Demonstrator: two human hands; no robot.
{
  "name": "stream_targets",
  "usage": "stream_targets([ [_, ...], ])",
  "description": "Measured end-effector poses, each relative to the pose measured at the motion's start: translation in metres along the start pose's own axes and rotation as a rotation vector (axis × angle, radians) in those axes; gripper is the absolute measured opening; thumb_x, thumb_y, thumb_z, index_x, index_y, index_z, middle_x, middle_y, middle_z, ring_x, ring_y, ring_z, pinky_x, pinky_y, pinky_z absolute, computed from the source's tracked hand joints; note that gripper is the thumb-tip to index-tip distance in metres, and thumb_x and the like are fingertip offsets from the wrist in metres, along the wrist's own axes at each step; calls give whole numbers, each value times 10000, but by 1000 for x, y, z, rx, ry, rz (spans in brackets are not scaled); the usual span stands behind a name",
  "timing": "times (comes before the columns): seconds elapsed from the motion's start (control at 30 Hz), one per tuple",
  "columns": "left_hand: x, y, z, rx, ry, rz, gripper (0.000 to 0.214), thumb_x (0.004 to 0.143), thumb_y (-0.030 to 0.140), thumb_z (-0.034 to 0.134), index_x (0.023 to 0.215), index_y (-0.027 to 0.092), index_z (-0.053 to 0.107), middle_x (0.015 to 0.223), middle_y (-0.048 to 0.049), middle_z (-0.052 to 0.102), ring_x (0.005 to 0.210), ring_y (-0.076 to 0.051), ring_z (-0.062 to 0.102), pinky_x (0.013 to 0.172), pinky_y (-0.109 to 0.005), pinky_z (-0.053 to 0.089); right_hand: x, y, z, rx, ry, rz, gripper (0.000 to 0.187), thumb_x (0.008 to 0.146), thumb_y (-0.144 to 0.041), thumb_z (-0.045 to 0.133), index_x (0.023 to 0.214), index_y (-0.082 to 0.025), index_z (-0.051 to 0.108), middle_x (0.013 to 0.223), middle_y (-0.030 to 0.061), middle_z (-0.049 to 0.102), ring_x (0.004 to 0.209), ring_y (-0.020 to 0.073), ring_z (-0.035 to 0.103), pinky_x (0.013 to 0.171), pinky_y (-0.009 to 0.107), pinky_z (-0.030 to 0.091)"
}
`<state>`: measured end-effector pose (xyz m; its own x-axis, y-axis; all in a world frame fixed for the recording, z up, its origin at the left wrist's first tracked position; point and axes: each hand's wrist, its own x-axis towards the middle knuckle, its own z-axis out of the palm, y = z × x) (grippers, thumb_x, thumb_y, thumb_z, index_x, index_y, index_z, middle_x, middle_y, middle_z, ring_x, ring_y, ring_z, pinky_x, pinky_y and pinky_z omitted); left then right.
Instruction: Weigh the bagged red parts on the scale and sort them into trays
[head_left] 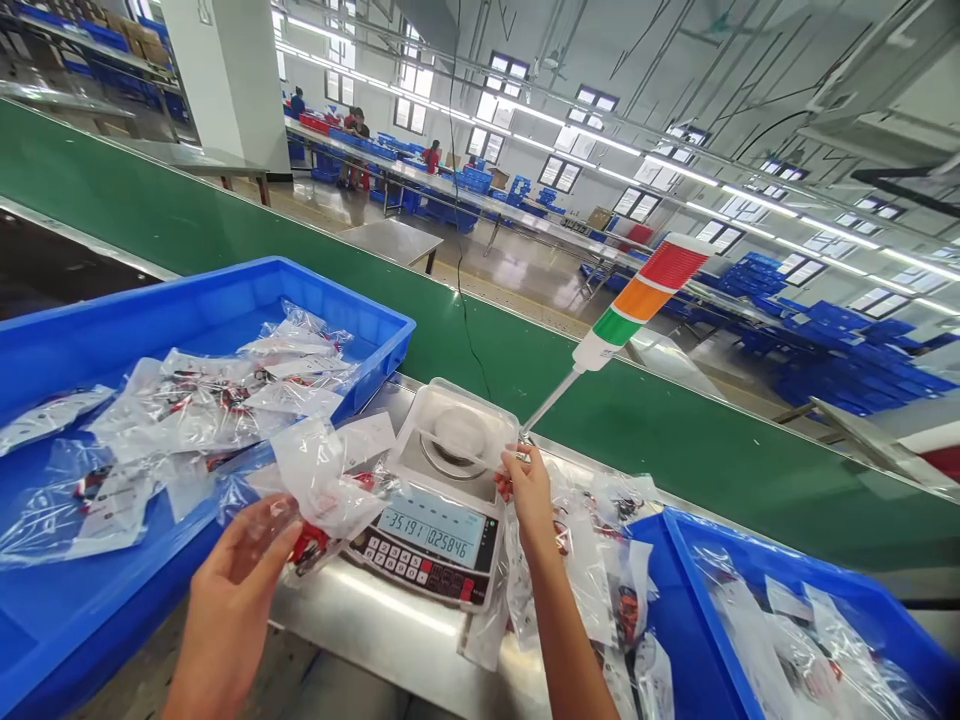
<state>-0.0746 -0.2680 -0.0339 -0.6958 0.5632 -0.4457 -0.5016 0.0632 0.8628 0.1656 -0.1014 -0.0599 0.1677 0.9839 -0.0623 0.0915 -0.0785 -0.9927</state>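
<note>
My left hand (236, 570) is closed on a clear plastic bag (319, 480) with a white paper slip and red parts in it, at the left front corner of a digital scale (431, 540). My right hand (529, 490) is pinched at the right edge of the scale's clear tray (412, 440). Red bits show under its fingers, but what they grip is unclear. The scale's lit display (431, 528) shows numbers. Several similar bags (585, 560) lie to the right of the scale, partly behind my right forearm.
A blue bin (337, 300) of bagged parts stands left, another blue bin (675, 560) right. A red, orange and green signal light (630, 310) rises behind the scale on a thin pole. Beyond the metal bench runs a green conveyor belt (420, 300). People (356, 130) sit far off.
</note>
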Motion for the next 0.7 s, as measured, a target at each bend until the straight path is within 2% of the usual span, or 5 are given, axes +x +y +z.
stream_targets([
  [0.2, -2, 0, -3, 0, -47, 20, 746, 344, 524, 955, 988, 246, 698, 1003, 12, 751, 1043, -186, 672, 785, -127, 528, 0, -1, -6, -130, 23, -34, 543, 664, -686, 654, 927, -223, 546, 469, -49, 576, 393, 177, 494, 417, 270, 337],
  [0.33, -9, 0, 2, 65, -128, -26, 822, 303, 584, 945, 994, 221, 688, 1025, -47, 752, 1100, -277, 667, 813, -225, 562, -31, -20, -16, -261, 171, -145, 552, 771, -701, 603, 1015, -205, 610, 491, -57, 547, 509, 194, 532, 552, 293, 381],
  [0.4, -11, -2, 2, 136, -250, -11, 748, 368, 610, 928, 958, 210, 698, 1034, -69, 749, 1087, -299, 669, 806, -263, 568, -56, -28, -16, -272, 27, -191, 523, 826, -674, 586, 1032, -198, 657, 614, -10, 635, 612, 201, 592, 600, 294, 416],
  [0.53, -13, -10, 1, 304, -580, 71, 458, 609, 571, 861, 836, 201, 715, 919, -57, 729, 885, -236, 682, 727, -255, 546, -98, -33, -7, -95, -514, -94, 360, 849, -527, 689, 1008, -209, 740, 948, 57, 755, 822, 208, 679, 649, 265, 488],
  [0.7, -5, -7, -3, 192, -461, 140, 455, 575, 578, 878, 714, 205, 659, 901, -37, 722, 909, -246, 676, 686, -237, 528, -90, -37, -11, -14, -390, -75, 304, 815, -476, 744, 877, -181, 773, 814, 55, 766, 582, 146, 601, 552, 262, 489],
])
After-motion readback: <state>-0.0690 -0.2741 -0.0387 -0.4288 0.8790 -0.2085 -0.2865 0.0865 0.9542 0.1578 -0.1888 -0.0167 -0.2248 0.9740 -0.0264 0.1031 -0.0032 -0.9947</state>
